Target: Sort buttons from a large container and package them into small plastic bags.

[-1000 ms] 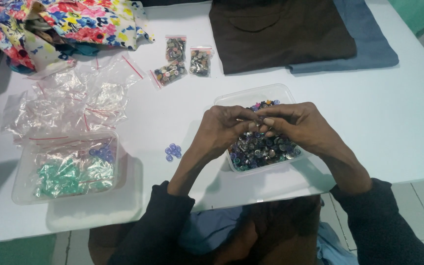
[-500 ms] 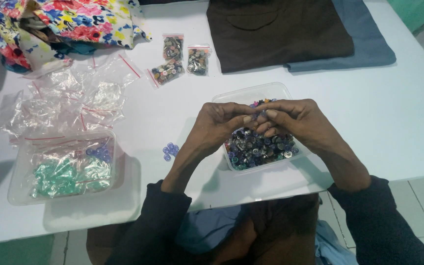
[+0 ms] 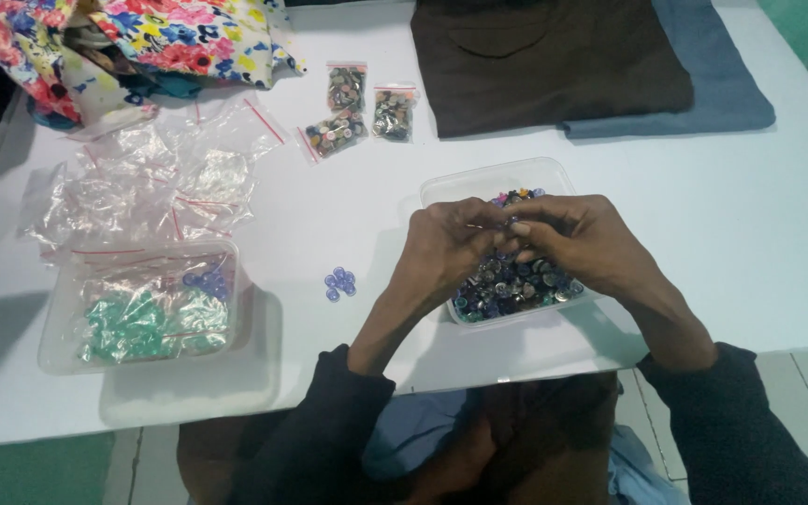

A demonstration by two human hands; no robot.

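I sit at a white desk (image 3: 778,234) whose near edge runs just above my lap; pale tiled floor shows beyond its right corner. My left hand (image 3: 446,245) and right hand (image 3: 584,241) meet, fingertips pressed together, over a clear plastic tub of mixed dark and silvery buttons (image 3: 516,281) that stands close to the near edge. The fingers of both hands are curled and pinched at the point where they touch; whatever they pinch is too small for me to tell.

Just left of the tub lies a small cluster of blue buttons (image 3: 339,282) on bare desk. Further left stands a second clear tub holding bags of green and blue pieces (image 3: 147,313), with a heap of empty clear zip bags (image 3: 142,192) behind it. At the far edge lie three small bags of buttons (image 3: 359,112), flowered fabric (image 3: 142,42), and folded brown cloth (image 3: 544,61) on blue cloth (image 3: 717,79). The widest open desk is to the right of my hands.
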